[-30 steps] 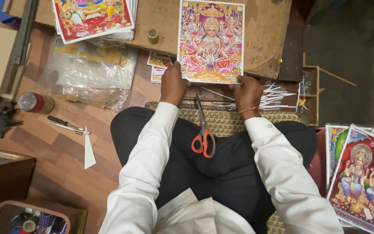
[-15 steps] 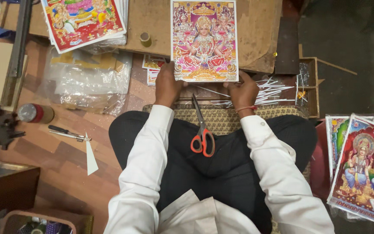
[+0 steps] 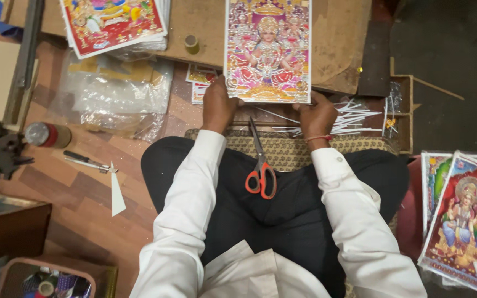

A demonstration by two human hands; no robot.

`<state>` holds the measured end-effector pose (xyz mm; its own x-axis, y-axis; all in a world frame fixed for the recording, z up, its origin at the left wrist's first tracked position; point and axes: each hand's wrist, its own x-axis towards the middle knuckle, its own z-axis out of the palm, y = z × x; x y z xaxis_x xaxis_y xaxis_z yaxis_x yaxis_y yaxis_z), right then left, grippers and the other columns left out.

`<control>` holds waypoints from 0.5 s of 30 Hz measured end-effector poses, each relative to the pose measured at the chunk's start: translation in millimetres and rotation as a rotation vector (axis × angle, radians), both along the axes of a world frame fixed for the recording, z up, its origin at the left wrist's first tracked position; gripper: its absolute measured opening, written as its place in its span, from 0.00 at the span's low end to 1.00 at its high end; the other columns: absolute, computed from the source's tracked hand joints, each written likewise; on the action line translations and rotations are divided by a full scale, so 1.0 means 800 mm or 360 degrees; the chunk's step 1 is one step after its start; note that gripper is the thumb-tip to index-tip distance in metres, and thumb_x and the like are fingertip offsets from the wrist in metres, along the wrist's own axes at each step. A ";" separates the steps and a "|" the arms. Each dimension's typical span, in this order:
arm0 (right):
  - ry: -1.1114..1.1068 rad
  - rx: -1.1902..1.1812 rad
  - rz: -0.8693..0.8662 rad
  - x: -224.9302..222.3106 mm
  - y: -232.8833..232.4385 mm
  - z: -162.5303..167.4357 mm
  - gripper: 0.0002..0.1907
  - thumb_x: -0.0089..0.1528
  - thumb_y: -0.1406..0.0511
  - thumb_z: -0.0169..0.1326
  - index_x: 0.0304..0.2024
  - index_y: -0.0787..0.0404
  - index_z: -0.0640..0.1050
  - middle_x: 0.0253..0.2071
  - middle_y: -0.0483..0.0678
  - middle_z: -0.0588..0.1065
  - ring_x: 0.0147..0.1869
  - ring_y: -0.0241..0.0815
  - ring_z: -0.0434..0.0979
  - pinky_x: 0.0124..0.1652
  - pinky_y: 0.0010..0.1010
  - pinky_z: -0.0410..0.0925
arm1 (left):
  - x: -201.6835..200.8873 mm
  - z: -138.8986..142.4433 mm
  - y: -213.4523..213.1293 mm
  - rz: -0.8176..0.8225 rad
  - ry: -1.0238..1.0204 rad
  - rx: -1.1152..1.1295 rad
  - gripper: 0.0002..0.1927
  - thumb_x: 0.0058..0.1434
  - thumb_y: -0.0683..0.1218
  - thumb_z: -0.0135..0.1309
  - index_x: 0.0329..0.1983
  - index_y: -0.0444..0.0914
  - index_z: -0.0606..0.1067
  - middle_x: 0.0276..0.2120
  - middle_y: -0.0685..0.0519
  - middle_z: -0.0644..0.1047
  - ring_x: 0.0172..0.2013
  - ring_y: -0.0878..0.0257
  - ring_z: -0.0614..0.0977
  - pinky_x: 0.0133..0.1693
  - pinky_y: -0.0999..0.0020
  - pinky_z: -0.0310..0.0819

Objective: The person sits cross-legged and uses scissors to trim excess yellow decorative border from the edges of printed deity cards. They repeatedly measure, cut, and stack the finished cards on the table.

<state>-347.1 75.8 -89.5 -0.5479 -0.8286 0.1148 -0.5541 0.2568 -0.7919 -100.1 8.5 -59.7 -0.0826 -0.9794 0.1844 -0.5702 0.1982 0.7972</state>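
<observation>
Both hands on the bottom edge of a colourful religious poster (image 3: pixel 268 51), lying flat on a low brown board table (image 3: pixel 338 38). Left hand (image 3: pixel 218 105) at the lower left corner, fingers curled with the grip pinching that corner, thumb side tucked against the print. Right hand (image 3: pixel 317 115) at the lower right corner, fingers pressed together over the edge, a red thread around the wrist. Orange-handled scissors (image 3: pixel 260 168) resting on the lap between the two white sleeves, blades pointing up toward the poster, touched by neither hand. Bundle of thin white sticks (image 3: pixel 354 117) just right of the right hand, beside a small wooden tray (image 3: pixel 404 113). Stack of similar posters (image 3: pixel 111 23) at the upper left of the table, small yellowish roll (image 3: pixel 192 44) near it. Crumpled clear plastic bag (image 3: pixel 111 94) on the wooden floor to the left, red-capped bottle (image 3: pixel 47 134) and a dark-handled tool (image 3: pixel 85 161) further left. More glossy prints (image 3: pixel 465 221) piled at far right.
</observation>
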 end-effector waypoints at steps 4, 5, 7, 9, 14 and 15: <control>-0.0025 -0.0097 0.0096 -0.003 -0.002 -0.002 0.21 0.50 0.70 0.72 0.46 0.64 0.84 0.40 0.54 0.84 0.40 0.41 0.86 0.41 0.30 0.75 | 0.001 -0.008 -0.005 0.0032 -0.0071 0.0059 0.25 0.41 0.37 0.71 0.41 0.31 0.73 0.38 0.37 0.80 0.43 0.39 0.81 0.43 0.50 0.75; -0.0022 -0.0082 0.0088 -0.004 -0.002 -0.002 0.21 0.50 0.69 0.72 0.46 0.65 0.84 0.40 0.54 0.84 0.40 0.40 0.86 0.41 0.30 0.75 | 0.001 -0.011 -0.006 0.0034 -0.0087 0.0061 0.25 0.41 0.38 0.72 0.41 0.31 0.73 0.38 0.36 0.80 0.42 0.38 0.81 0.43 0.50 0.75; -0.0026 -0.0061 0.0079 -0.005 -0.004 -0.001 0.22 0.49 0.69 0.73 0.46 0.66 0.84 0.39 0.54 0.84 0.39 0.39 0.86 0.41 0.29 0.75 | 0.001 -0.015 -0.010 0.0048 -0.0114 0.0065 0.25 0.41 0.38 0.72 0.40 0.31 0.74 0.37 0.36 0.80 0.41 0.38 0.81 0.42 0.50 0.75; -0.0037 -0.0039 0.0073 -0.006 -0.005 0.001 0.21 0.49 0.70 0.72 0.46 0.66 0.84 0.39 0.54 0.84 0.39 0.39 0.86 0.40 0.29 0.76 | 0.001 -0.018 -0.012 0.0067 -0.0135 0.0076 0.24 0.41 0.39 0.73 0.40 0.31 0.74 0.36 0.36 0.80 0.40 0.38 0.82 0.41 0.49 0.75; -0.0187 0.0046 0.0069 -0.008 -0.007 0.011 0.21 0.49 0.72 0.72 0.45 0.69 0.83 0.38 0.54 0.83 0.37 0.39 0.85 0.36 0.29 0.77 | 0.001 -0.016 -0.012 0.0053 -0.0114 0.0049 0.24 0.41 0.38 0.72 0.40 0.31 0.74 0.35 0.35 0.80 0.40 0.38 0.82 0.41 0.49 0.76; -0.0247 0.0052 0.0072 -0.009 -0.008 0.013 0.21 0.49 0.72 0.72 0.44 0.70 0.82 0.38 0.54 0.83 0.36 0.39 0.85 0.35 0.29 0.78 | 0.002 -0.014 -0.011 0.0056 -0.0105 0.0040 0.24 0.41 0.38 0.72 0.40 0.31 0.74 0.35 0.34 0.80 0.41 0.37 0.82 0.41 0.49 0.75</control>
<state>-354.3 69.7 -79.4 -0.5191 -0.8547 0.0041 -0.4371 0.2613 -0.8606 -98.8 -0.1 -71.0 -0.0593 -0.9861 0.1552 -0.6280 0.1577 0.7621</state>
